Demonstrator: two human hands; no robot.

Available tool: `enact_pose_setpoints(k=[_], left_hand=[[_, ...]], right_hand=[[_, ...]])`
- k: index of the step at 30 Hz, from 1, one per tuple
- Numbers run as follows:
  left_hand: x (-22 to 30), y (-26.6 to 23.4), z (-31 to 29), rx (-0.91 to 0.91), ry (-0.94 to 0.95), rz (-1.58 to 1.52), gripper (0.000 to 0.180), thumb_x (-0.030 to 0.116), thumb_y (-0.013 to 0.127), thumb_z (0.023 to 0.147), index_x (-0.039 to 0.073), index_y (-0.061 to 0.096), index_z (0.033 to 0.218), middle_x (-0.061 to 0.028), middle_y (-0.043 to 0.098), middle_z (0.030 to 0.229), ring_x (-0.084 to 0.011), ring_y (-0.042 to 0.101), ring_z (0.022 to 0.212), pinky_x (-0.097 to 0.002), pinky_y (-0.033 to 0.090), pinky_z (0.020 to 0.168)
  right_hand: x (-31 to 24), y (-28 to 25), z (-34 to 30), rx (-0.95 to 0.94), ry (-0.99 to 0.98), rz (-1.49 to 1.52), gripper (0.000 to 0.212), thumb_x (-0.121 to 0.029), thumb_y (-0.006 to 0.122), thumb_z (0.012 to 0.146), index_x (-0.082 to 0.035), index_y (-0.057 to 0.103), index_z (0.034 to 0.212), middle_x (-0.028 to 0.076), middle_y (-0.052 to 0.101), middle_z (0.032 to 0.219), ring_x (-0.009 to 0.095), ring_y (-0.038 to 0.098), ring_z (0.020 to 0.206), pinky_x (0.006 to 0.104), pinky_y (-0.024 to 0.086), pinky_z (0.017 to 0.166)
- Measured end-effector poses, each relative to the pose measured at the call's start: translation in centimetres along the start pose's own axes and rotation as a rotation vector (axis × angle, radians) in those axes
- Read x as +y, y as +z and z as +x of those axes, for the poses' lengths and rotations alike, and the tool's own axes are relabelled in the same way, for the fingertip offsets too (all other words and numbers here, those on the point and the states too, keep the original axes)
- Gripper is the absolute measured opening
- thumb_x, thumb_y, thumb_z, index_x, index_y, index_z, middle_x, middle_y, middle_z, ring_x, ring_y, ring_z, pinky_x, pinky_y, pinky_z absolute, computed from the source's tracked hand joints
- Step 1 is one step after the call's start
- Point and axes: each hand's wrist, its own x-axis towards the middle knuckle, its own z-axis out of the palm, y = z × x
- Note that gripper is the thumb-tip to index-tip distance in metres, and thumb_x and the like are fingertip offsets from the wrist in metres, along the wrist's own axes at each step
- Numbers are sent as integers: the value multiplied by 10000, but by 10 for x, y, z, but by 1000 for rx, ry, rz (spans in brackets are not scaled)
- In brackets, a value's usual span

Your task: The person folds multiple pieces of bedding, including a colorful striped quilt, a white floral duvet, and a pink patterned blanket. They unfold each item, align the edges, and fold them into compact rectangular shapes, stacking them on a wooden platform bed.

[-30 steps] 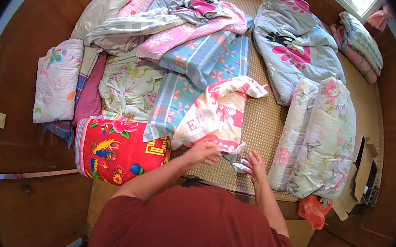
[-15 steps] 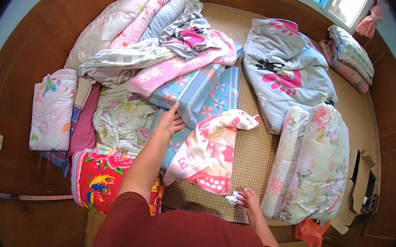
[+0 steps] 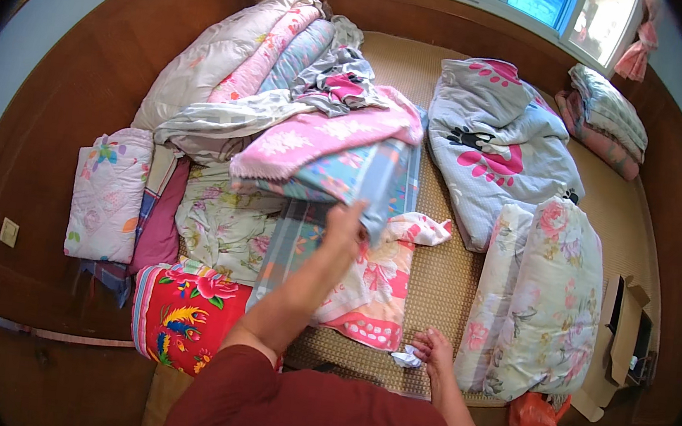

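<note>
My left hand point(image 3: 346, 223) is reaching forward, fingers closed on the edge of a blue floral sheet point(image 3: 341, 176) that is lifted and partly blurred. A pink patterned towel point(image 3: 328, 138) lies over the sheet's far part. Below my left forearm, a white, pink and orange printed towel point(image 3: 379, 288) is spread out, partly hidden by the arm. My right hand point(image 3: 436, 352) is low by the mat's near edge, its fingers curled at a small white crumpled piece, like tissue point(image 3: 406, 357), which it appears to pinch.
A woven mat point(image 3: 442, 282) covers the platform. Rolled floral quilts point(image 3: 557, 294) and a grey paw-print quilt point(image 3: 489, 145) lie right. Piled bedding point(image 3: 207, 66) and a red floral bundle point(image 3: 185, 313) are left. An open cardboard box point(image 3: 626, 334) and a red plastic bag point(image 3: 536, 416) are at right.
My left hand has moved right and forward, raising the blue sheet's near edge off the layer below. My right hand stays about where it was. The view has tilted up, showing more window.
</note>
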Motion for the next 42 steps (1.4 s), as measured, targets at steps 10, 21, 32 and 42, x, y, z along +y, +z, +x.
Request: enact_pose_setpoints(k=[10,21,32,42], left_hand=[[-95,-30,-194,-956,-817,803,310,271,557,838,-32,581,898,-104,603,814,-178,581,675,-302,475,629],[-21,-135,-150,-285,706,1101,321,167,651,760,-5,551,1013,-115,569,968,-225,553,866,-304,438,783],[-36,-220,-151,66,560,1243,337,212,691,690,31,592,957,-135,569,940,-270,549,911,-335,441,777],[6,-151,-208,-126,233,377,156,172,560,828,49,550,923,-63,599,910,-179,584,786,-300,491,599]], right_hand=[[-78,49,-54,-539,18,292,522,-437,344,903,-20,427,1205,161,545,1096,298,554,964,432,460,822],[38,-102,-29,255,-80,278,312,-323,564,825,-102,518,1040,70,607,843,191,586,710,340,476,596],[-35,63,-94,-265,8,-330,270,-275,574,829,-30,524,932,56,552,668,125,523,473,220,382,367],[-38,103,-105,-468,-87,18,154,-232,538,842,-96,526,913,34,596,831,137,594,723,277,487,577]])
